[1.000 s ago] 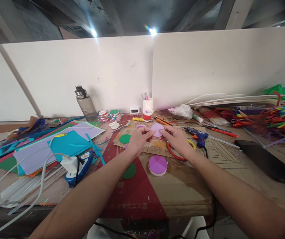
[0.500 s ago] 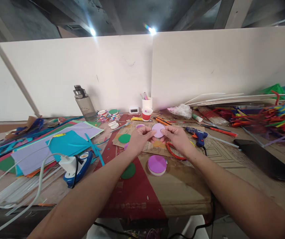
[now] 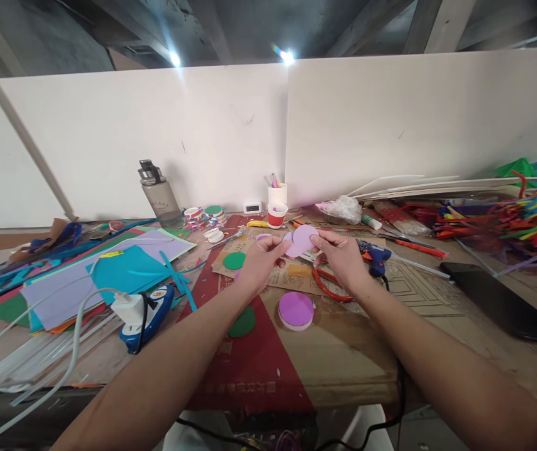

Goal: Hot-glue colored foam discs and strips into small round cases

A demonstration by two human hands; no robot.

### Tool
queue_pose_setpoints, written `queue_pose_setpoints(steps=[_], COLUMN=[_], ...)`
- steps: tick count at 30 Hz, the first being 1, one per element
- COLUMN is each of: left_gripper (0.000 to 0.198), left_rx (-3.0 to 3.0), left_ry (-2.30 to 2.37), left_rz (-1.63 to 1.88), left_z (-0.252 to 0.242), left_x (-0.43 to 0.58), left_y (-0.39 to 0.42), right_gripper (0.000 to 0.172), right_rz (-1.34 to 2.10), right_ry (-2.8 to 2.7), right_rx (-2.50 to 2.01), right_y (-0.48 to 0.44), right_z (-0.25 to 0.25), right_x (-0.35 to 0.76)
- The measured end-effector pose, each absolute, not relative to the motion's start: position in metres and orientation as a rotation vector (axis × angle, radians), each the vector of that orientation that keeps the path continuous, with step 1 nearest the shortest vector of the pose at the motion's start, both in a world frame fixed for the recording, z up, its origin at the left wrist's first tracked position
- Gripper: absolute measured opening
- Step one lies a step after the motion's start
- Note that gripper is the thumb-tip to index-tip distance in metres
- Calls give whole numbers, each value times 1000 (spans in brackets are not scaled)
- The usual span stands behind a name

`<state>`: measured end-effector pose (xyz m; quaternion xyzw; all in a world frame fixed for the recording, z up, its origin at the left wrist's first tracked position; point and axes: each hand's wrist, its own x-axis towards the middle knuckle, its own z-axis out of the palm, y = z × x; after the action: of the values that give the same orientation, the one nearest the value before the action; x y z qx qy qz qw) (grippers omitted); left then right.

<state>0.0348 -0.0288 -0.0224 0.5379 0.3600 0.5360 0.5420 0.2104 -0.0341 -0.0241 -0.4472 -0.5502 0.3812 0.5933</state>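
Observation:
Two overlapping light purple paper discs are held up above the cardboard. My left hand (image 3: 268,255) pinches the left paper disc (image 3: 289,248), which is partly covered by the other. Between the thumb and fingers of my right hand (image 3: 337,250) is the right paper disc (image 3: 305,241). Below them a bright purple disc (image 3: 296,309) lies on top of a paler round piece. Green paper discs (image 3: 234,261) rest on the cardboard (image 3: 343,369) by my left forearm. A red pipe cleaner loop (image 3: 327,289) lies under my right hand.
A blue glue gun (image 3: 377,259) lies right of my right hand, near a black phone (image 3: 503,304). Paper cups (image 3: 277,217) and a small clock (image 3: 252,207) stand at the back. Left are a bottle (image 3: 160,197), coloured sheets (image 3: 127,272) and a power strip (image 3: 149,319) with a white cable.
The discs, stacked together before, are now slid apart sideways. My right hand has moved slightly right and up with one disc; my left hand stays nearly in place with the other.

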Motion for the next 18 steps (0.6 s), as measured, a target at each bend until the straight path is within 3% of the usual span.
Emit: queue_pose_setpoints(steps=[8, 18], left_gripper=[32, 40], left_rx=[1160, 1227], left_ry=[800, 659], left_rz=[1162, 1217], left_z=[-14, -18], left_x=[38, 38], left_y=[-39, -34], right_gripper=[26, 26], right_rz=[54, -58], right_ry=[-1804, -1927], right_rx=[-858, -831], right_y=[-41, -36], right_z=[-25, -30], right_x=[211, 211])
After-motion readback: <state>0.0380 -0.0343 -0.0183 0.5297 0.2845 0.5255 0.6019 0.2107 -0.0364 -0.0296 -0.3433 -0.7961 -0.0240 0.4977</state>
